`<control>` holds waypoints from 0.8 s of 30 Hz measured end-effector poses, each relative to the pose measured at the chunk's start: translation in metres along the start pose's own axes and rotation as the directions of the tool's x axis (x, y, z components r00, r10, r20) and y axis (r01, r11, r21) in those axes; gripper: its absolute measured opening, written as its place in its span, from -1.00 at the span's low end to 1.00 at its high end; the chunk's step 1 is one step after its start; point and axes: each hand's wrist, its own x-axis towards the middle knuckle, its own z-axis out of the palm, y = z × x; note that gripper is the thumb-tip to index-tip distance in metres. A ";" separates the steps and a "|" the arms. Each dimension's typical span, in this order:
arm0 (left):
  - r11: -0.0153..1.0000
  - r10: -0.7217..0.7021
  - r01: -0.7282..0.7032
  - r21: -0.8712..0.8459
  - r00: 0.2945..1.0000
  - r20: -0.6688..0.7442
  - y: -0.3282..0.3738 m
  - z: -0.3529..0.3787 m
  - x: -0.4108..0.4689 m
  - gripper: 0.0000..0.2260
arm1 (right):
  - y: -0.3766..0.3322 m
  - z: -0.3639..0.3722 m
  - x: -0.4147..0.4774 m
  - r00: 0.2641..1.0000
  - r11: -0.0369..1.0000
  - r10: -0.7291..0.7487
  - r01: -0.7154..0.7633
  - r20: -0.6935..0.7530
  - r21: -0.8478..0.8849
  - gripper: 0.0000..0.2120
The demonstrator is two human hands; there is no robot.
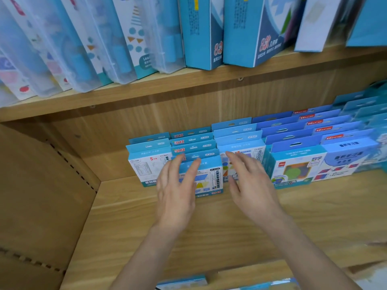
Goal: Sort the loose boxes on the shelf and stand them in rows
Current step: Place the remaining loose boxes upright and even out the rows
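Small blue boxes stand upright in several rows at the back of the wooden shelf (209,227). The front box of the second row (209,174) shows coloured shapes and juts forward of its neighbours. My left hand (176,191) is in front of its left half with straight, spread fingers, holding nothing. My right hand (249,183) is just right of it, fingers straight, in front of the third row's front box (243,155). Whether either hand touches a box I cannot tell. The leftmost row starts with a white-fronted box (146,166).
More rows run right, led by a green-shape box (297,168) and a blue one (345,162). The shelf's side wall (41,185) stands to the left. The upper shelf (146,88) carries tall blue boxes and clear cases. Blue packs (184,282) lie below the front edge.
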 end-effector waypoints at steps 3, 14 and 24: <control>0.983 0.120 -0.134 0.128 0.986 0.112 0.002 0.004 0.004 -0.30 | 0.008 -0.008 0.003 0.999 0.991 0.001 0.003 0.036 -0.132 -0.42; 0.978 0.109 -0.146 0.146 0.966 0.233 0.000 -0.004 0.014 -0.29 | 0.014 -0.020 0.009 0.977 0.975 0.101 -0.059 0.188 -0.216 -0.32; 0.992 0.109 -0.123 0.042 0.964 0.241 -0.006 -0.022 0.006 -0.37 | 0.008 -0.016 -0.036 0.985 0.990 0.114 -0.101 0.131 -0.101 -0.31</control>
